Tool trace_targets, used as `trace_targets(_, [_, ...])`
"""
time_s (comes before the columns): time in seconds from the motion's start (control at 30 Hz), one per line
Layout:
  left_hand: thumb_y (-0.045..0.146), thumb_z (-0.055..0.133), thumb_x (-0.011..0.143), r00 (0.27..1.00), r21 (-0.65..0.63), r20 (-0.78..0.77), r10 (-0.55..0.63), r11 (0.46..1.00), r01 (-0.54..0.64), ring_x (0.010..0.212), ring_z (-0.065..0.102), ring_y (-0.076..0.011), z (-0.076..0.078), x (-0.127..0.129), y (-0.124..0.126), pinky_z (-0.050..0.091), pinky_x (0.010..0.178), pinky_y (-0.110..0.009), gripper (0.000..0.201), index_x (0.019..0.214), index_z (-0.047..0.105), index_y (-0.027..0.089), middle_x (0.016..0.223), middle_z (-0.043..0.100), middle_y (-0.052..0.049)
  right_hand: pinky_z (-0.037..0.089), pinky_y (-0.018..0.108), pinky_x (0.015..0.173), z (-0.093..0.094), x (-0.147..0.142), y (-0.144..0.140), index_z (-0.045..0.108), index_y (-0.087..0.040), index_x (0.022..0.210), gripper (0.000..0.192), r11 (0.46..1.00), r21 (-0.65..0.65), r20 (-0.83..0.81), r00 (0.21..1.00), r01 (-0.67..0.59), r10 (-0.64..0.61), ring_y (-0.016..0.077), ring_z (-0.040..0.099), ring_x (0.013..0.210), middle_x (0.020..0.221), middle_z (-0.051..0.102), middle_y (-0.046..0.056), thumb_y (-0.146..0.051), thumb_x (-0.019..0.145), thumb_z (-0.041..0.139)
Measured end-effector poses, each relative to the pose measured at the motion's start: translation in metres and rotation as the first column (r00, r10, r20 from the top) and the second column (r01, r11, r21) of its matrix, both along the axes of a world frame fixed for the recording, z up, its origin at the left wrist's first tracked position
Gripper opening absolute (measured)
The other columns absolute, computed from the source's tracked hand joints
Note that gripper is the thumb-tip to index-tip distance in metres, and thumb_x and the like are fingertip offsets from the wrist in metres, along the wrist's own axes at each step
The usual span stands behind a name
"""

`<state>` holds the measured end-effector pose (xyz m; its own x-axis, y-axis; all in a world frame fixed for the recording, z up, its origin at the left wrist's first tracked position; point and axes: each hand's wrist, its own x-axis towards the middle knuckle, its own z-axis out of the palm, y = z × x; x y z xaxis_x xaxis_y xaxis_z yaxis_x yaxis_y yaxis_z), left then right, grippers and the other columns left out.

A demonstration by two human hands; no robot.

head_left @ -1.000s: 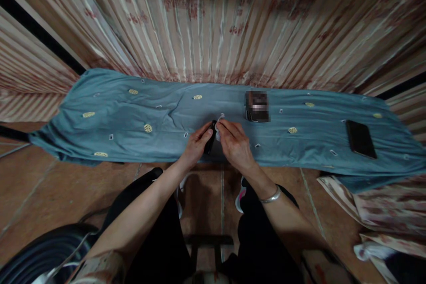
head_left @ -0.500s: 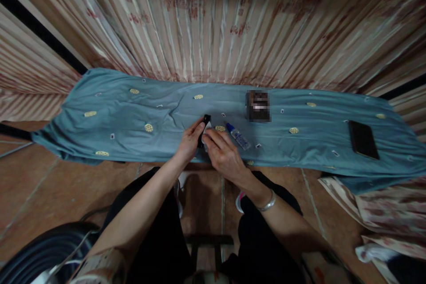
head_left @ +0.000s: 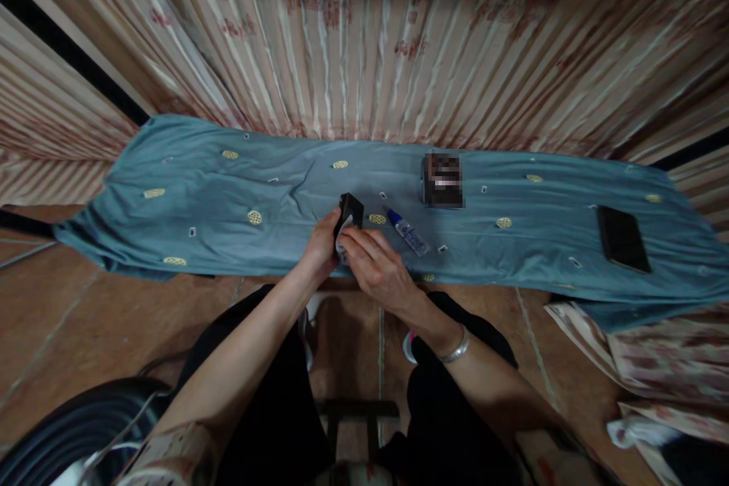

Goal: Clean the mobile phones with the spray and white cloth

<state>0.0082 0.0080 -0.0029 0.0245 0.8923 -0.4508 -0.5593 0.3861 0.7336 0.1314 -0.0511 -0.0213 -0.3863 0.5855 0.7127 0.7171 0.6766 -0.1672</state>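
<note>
My left hand point(head_left: 322, 244) is closed round a small black box-shaped object point(head_left: 351, 206), tilted above the front part of the cloth-covered table. Its exact kind cannot be made out. Pinched in the fingers of my right hand point(head_left: 379, 262) is a white wipe point(head_left: 343, 230), pressed against the near side of the black object. Just right of my right hand lies a clear bottle with a blue cap point(head_left: 408, 234). The fingers of my left hand are partly hidden behind the black object.
The teal cloth point(head_left: 296, 235) covers a long narrow table. A dark box with a blurred top point(head_left: 443, 194) stands at the back, and a black phone-like slab point(head_left: 623, 239) lies at the right. Pleated curtains point(head_left: 364, 53) hang behind. A black coil point(head_left: 80, 433) rests lower left.
The black object has turned in my left hand, so more of its broad face shows. My right hand has shifted slightly left and down with the white wipe.
</note>
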Motion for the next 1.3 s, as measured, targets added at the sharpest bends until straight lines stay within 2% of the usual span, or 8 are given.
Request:
trace_targets(0.13, [0.020, 0.059, 0.100, 0.994, -0.142, 0.057, 0.088, 0.987, -0.079, 0.047, 0.047, -0.0072, 0.018, 0.002, 0.001, 0.040, 0.047, -0.017, 0.037, 0.063, 0.060, 0.016, 0.054, 0.057, 0.003, 0.060, 0.041, 0.106, -0.004, 0.002, 0.002, 0.073, -0.012, 0.127, 0.033, 0.997, -0.075, -0.005, 1.000, 0.014, -0.015, 0.0243, 0.069, 0.113, 0.127, 0.076, 0.015, -0.010, 0.105, 0.048])
trace_targets(0.2, [0.019, 0.052, 0.104, 0.986, -0.170, 0.105, 0.132, 0.979, -0.113, 0.047, 0.049, -0.0081, 0.024, 0.001, 0.003, 0.040, 0.048, -0.017, 0.039, 0.066, 0.061, 0.016, 0.055, 0.058, 0.002, 0.059, 0.042, 0.108, -0.006, 0.004, 0.003, 0.072, -0.013, 0.127, 0.033, 0.994, -0.111, -0.009, 1.000, 0.023, -0.025, 0.0247, 0.069, 0.115, 0.127, 0.075, 0.015, -0.010, 0.105, 0.049])
trace_targets(0.37, [0.021, 0.049, 0.105, 0.971, -0.171, 0.167, 0.172, 0.975, -0.143, 0.051, 0.054, -0.0103, 0.020, -0.004, 0.010, 0.047, 0.056, -0.020, 0.037, 0.072, 0.063, 0.016, 0.062, 0.063, 0.001, 0.058, 0.045, 0.108, -0.008, 0.008, 0.005, 0.073, -0.016, 0.128, 0.033, 0.987, -0.158, -0.040, 0.999, 0.021, -0.028, 0.0246, 0.069, 0.115, 0.126, 0.075, 0.014, -0.013, 0.106, 0.048])
trace_targets(0.5, [0.031, 0.070, 0.095, 0.988, -0.091, 0.127, 0.088, 0.993, -0.077, 0.058, 0.058, -0.0125, 0.007, -0.010, 0.012, 0.051, 0.064, -0.025, 0.026, 0.073, 0.066, 0.017, 0.065, 0.066, 0.000, 0.060, 0.045, 0.106, -0.006, 0.010, 0.009, 0.073, -0.017, 0.129, 0.034, 0.977, -0.210, -0.126, 0.992, -0.034, 0.007, 0.0242, 0.070, 0.113, 0.125, 0.076, 0.014, -0.018, 0.108, 0.046])
trace_targets(0.6, [0.041, 0.077, 0.088, 0.996, -0.021, 0.092, 0.005, 1.000, -0.003, 0.070, 0.066, -0.0166, 0.000, -0.012, 0.010, 0.055, 0.074, -0.029, 0.028, 0.079, 0.069, 0.016, 0.072, 0.071, -0.002, 0.060, 0.045, 0.104, -0.005, 0.014, 0.013, 0.074, -0.017, 0.128, 0.035, 0.970, -0.240, -0.168, 0.986, -0.041, -0.001, 0.0248, 0.070, 0.113, 0.125, 0.077, 0.014, -0.022, 0.109, 0.045])
trace_targets(0.83, [0.041, 0.079, 0.086, 0.994, 0.039, 0.068, -0.089, 0.995, 0.086, 0.072, 0.066, -0.0156, -0.001, -0.009, -0.002, 0.052, 0.072, -0.027, 0.030, 0.077, 0.069, 0.015, 0.074, 0.071, -0.003, 0.057, 0.047, 0.107, -0.014, 0.026, 0.026, 0.075, -0.020, 0.126, 0.035, 0.965, -0.257, -0.173, 0.980, 0.050, -0.097, 0.0257, 0.070, 0.117, 0.127, 0.076, 0.013, -0.027, 0.109, 0.045])
trace_targets(1.0, [0.039, 0.079, 0.086, 0.989, 0.001, 0.050, -0.141, 0.990, 0.141, 0.083, 0.071, -0.0193, 0.000, -0.008, -0.008, 0.055, 0.076, -0.028, 0.027, 0.078, 0.070, 0.014, 0.077, 0.074, -0.005, 0.056, 0.046, 0.106, -0.018, 0.033, 0.032, 0.074, -0.018, 0.125, 0.036, 0.970, -0.232, -0.202, 0.972, 0.075, -0.123, 0.0252, 0.070, 0.115, 0.127, 0.076, 0.013, -0.031, 0.110, 0.045])
trace_targets(1.3, [0.035, 0.079, 0.086, 0.978, 0.094, -0.002, -0.209, 0.974, 0.208, 0.070, 0.060, -0.0128, -0.010, -0.001, -0.014, 0.048, 0.073, -0.025, 0.024, 0.076, 0.074, 0.014, 0.075, 0.071, -0.002, 0.056, 0.047, 0.107, -0.013, 0.031, 0.031, 0.074, -0.019, 0.129, 0.038, 0.974, -0.200, -0.184, 0.973, 0.104, -0.141, 0.0264, 0.069, 0.116, 0.129, 0.075, 0.014, -0.031, 0.110, 0.042])
